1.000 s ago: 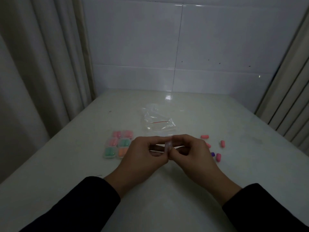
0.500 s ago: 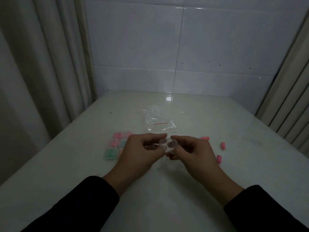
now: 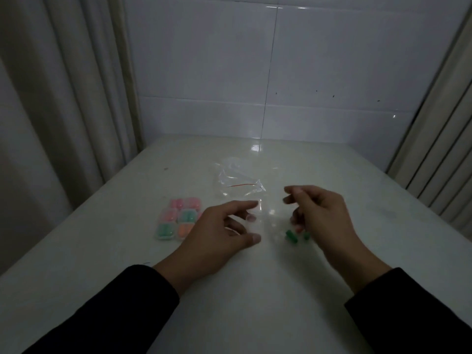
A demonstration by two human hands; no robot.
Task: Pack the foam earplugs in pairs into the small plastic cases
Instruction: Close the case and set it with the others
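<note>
A faint clear plastic case (image 3: 267,213) lies open on the white table (image 3: 255,290) between my hands. My left hand (image 3: 219,236) hovers with its fingers spread, the fingertips at the case's left edge; contact cannot be made out. My right hand (image 3: 319,215) is loosely curled with nothing in it, just above two green earplugs (image 3: 291,236) lying on the table. Left of my left hand sits a cluster of several closed cases (image 3: 178,219) filled with pink, green and orange earplugs. Any other loose earplugs are hidden behind my right hand.
A crumpled clear zip bag (image 3: 240,182) with a red seal line lies behind the hands. Curtains hang on the left (image 3: 63,98) and a ribbed panel stands on the right (image 3: 439,149). A tiled wall closes the table's far edge.
My hands have parted and let go of the clear case they held together; it now rests open on the table. My right hand has moved right, over the green earplugs.
</note>
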